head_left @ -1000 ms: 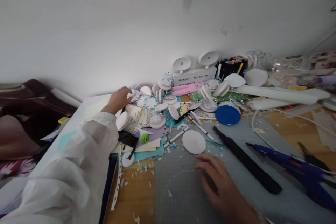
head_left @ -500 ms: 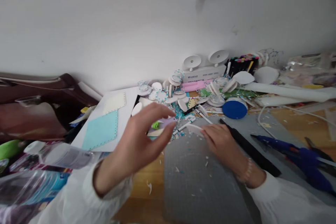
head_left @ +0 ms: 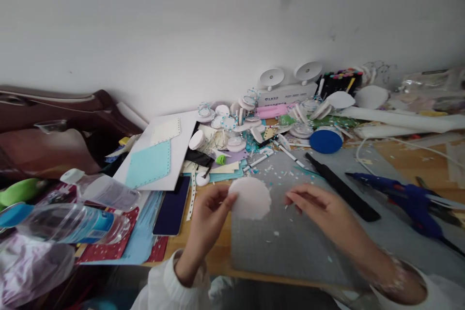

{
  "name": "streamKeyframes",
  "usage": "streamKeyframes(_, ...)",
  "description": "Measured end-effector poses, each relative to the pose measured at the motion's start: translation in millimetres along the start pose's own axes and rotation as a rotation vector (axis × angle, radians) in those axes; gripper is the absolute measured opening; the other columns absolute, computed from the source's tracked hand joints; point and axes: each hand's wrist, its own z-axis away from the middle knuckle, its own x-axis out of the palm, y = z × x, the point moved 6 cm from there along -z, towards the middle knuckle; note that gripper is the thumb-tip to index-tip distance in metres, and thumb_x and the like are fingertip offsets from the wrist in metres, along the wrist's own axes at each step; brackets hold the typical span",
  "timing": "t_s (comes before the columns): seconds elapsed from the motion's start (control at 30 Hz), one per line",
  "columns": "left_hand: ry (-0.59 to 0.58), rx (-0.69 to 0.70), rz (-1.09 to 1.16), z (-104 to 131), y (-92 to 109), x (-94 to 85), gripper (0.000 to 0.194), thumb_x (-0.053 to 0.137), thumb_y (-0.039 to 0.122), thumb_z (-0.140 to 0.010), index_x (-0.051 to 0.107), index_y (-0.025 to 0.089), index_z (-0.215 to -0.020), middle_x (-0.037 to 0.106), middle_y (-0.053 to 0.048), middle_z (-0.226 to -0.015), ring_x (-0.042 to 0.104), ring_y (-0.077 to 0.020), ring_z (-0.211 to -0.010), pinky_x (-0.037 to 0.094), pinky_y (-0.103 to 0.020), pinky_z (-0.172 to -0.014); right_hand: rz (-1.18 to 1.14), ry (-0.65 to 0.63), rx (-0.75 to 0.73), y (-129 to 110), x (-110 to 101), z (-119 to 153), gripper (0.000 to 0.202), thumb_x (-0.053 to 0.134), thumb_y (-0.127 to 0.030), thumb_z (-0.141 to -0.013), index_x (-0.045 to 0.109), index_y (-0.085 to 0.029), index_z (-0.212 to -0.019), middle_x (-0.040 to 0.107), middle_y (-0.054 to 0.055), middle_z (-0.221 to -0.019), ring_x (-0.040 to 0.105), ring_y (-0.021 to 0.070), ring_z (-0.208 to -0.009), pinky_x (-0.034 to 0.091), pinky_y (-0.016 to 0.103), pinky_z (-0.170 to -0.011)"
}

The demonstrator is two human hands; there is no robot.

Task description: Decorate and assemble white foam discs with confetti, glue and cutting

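Observation:
My left hand (head_left: 214, 208) pinches the left edge of a round white disc (head_left: 250, 198), its face turned up toward me and its rim a little ragged. The disc is held above a grey cutting mat (head_left: 290, 256) strewn with small white and blue scraps. To the right of the disc, and apart from it, is my right hand (head_left: 312, 201). Its thumb and fingers are closed together; a tiny pale bit shows under the fingertips, too small to name.
Piled behind are white discs (head_left: 236, 144), a blue round lid (head_left: 326, 141) and pens (head_left: 290, 155). On the right lie a black bar (head_left: 343, 186) and a blue glue gun (head_left: 403, 203). At left are a dark phone (head_left: 172, 206) and plastic bottles (head_left: 72, 223).
The white disc has passed from my right hand to my left, which has closed on its edge. My right hand has moved off to the right. The view has shifted slightly.

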Motion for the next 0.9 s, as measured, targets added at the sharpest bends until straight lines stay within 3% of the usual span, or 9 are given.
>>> streamKeyframes(0.1, 0.093, -0.105, 0.091, 4, -15, -22.9, 0.027, 0.081, 0.039, -0.069, 0.074, 0.020, -0.087, 0.074, -0.004, -0.082, 0.067, -0.0164, -0.072, 0.053, -0.023, -0.062, 0.200, 0.116, -0.081, 33, -15, 11, 0.030, 0.050, -0.046, -0.092, 0.068, -0.023, -0.096, 0.073, 0.008, -0.095, 0.069, 0.0260, -0.090, 0.056, 0.043, -0.084)
streamKeyframes(0.17, 0.152, -0.161, 0.152, 7, -24, -36.5, 0.031, 0.083, 0.036, -0.067, 0.071, 0.020, -0.090, 0.074, -0.003, -0.086, 0.067, -0.0150, -0.073, 0.054, -0.021, -0.060, 0.351, 0.158, -0.142, 51, -16, 20, 0.035, 0.047, -0.044, -0.094, 0.065, -0.021, -0.113, 0.067, 0.012, -0.118, 0.061, 0.0308, -0.114, 0.045, 0.053, -0.103)
streamKeyframes(0.3, 0.204, -0.233, 0.249, 15, -37, -52.2, 0.035, 0.086, 0.032, -0.063, 0.062, 0.020, -0.085, 0.071, 0.000, -0.091, 0.068, -0.0142, -0.078, 0.057, -0.020, -0.062, 0.621, 0.234, -0.163, 66, 7, 30, 0.059, 0.043, -0.048, -0.095, 0.045, -0.007, -0.139, 0.046, 0.026, -0.144, 0.041, 0.0408, -0.136, 0.039, 0.062, -0.106)
streamKeyframes(0.43, 0.246, -0.248, 0.313, 23, -39, -62.4, 0.037, 0.085, 0.032, -0.066, 0.059, 0.020, -0.089, 0.069, 0.001, -0.091, 0.066, -0.0128, -0.079, 0.057, -0.019, -0.064, 0.593, 0.130, -0.157, 44, 69, 20, 0.065, 0.044, -0.043, -0.096, 0.036, -0.002, -0.145, 0.031, 0.033, -0.151, 0.024, 0.0458, -0.143, 0.033, 0.072, -0.105)
streamKeyframes(0.53, 0.278, -0.228, 0.326, 27, -34, -71.0, 0.036, 0.084, 0.033, -0.068, 0.059, 0.021, -0.091, 0.069, 0.001, -0.090, 0.065, -0.0127, -0.079, 0.057, -0.019, -0.066, 0.537, 0.010, -0.236, 10, 116, 4, 0.066, 0.047, -0.042, -0.095, 0.034, -0.006, -0.148, 0.032, 0.028, -0.154, 0.023, 0.0391, -0.146, 0.033, 0.064, -0.110)
streamKeyframes(0.6, 0.289, -0.211, 0.323, 30, -31, -77.3, 0.035, 0.084, 0.034, -0.068, 0.061, 0.022, -0.092, 0.070, 0.000, -0.091, 0.066, -0.0137, -0.081, 0.058, -0.019, -0.067, 0.483, -0.066, -0.307, -10, 129, -5, 0.064, 0.047, -0.039, -0.096, 0.032, -0.009, -0.150, 0.036, 0.023, -0.154, 0.027, 0.0323, -0.146, 0.035, 0.055, -0.113)
streamKeyframes(0.7, 0.332, -0.197, 0.305, 34, -31, -91.3, 0.033, 0.083, 0.033, -0.069, 0.063, 0.023, -0.094, 0.072, 0.000, -0.098, 0.068, -0.0151, -0.086, 0.058, -0.019, -0.068, 0.405, -0.107, -0.389, -24, 110, -16, 0.056, 0.043, -0.036, -0.097, 0.034, -0.017, -0.150, 0.039, 0.014, -0.154, 0.034, 0.0237, -0.144, 0.038, 0.044, -0.114)
streamKeyframes(0.83, 0.450, -0.141, 0.315, 39, -32, -115.8, 0.031, 0.083, 0.031, -0.069, 0.066, 0.026, -0.095, 0.073, 0.002, -0.097, 0.069, -0.0150, -0.091, 0.058, -0.017, -0.069, 0.356, -0.005, -0.337, -7, 45, -14, 0.042, 0.033, -0.025, -0.102, 0.045, -0.020, -0.141, 0.061, 0.010, -0.135, 0.057, 0.0185, -0.125, 0.048, 0.037, -0.105)
streamKeyframes(0.9, 0.537, -0.129, 0.327, 42, -33, -125.6, 0.033, 0.084, 0.030, -0.067, 0.067, 0.027, -0.095, 0.073, 0.003, -0.093, 0.069, -0.0146, -0.090, 0.058, -0.016, -0.069, 0.359, 0.027, -0.321, 1, 25, -4, 0.041, 0.033, -0.020, -0.101, 0.048, -0.021, -0.139, 0.065, 0.009, -0.129, 0.062, 0.0173, -0.119, 0.051, 0.034, -0.102)
